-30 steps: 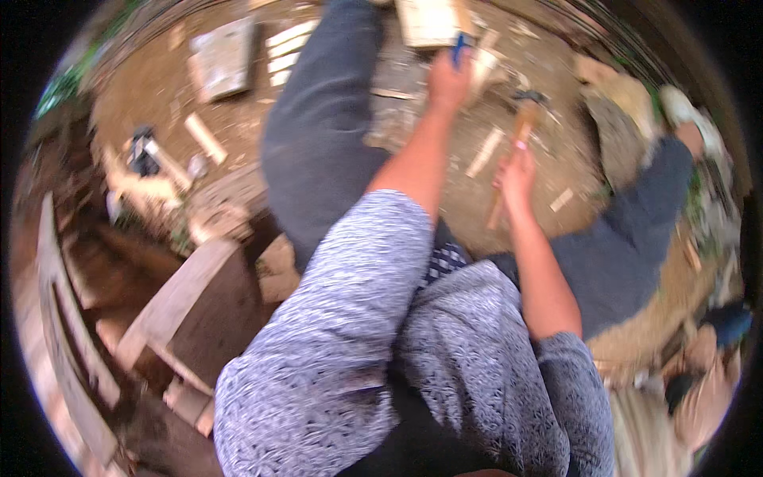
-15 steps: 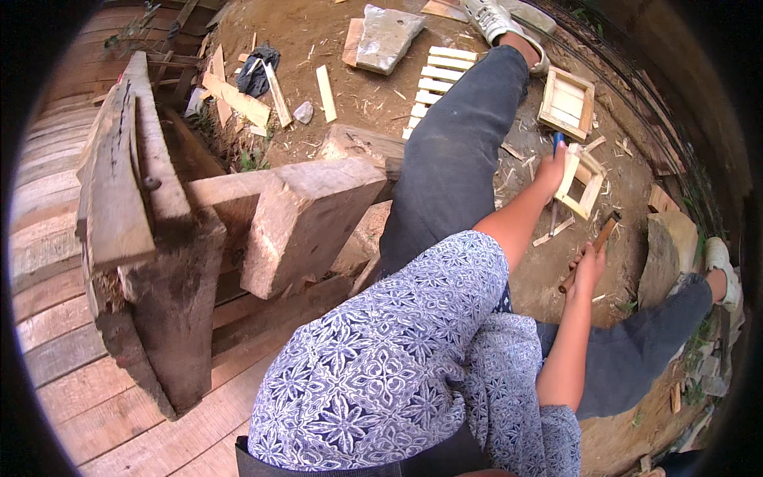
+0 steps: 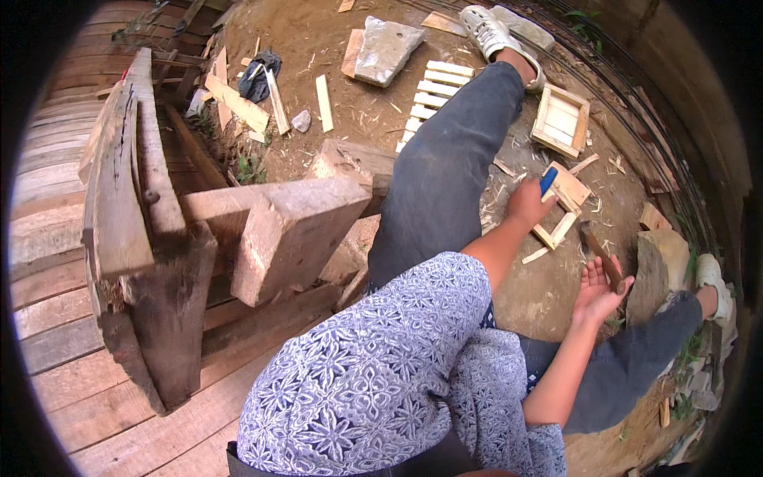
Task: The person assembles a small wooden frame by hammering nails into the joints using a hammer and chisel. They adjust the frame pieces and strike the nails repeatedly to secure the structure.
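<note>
My left hand [image 3: 528, 203] is closed around a blue-handled tool [image 3: 548, 180]; its blade is not visible. Right beside that hand, a small pale wooden frame [image 3: 563, 228] lies on the ground, with a flat panel [image 3: 574, 184] at its far side. My right hand [image 3: 598, 296] is turned palm up, its fingers partly uncurled. A wooden-handled hammer [image 3: 607, 265] rests across it, held in the crook of the thumb. The hammer's far end [image 3: 586, 229] is blurred. A second, similar wooden frame [image 3: 559, 119] lies farther away, near my left shoe.
A slatted wooden piece [image 3: 439, 83] lies beyond my left leg. A flat stone slab [image 3: 387, 49], wood strips [image 3: 324, 103] and shavings are scattered on the dirt. To my left stand a heavy timber block [image 3: 298, 230] and a plank floor [image 3: 56, 318]. A rock [image 3: 666, 262] sits beside my right leg.
My left hand has drawn back slightly toward me and left, turning the blue handle. My right hand has moved nearer and rolled palm up, tilting the hammer the other way. The nearer frame has shifted.
</note>
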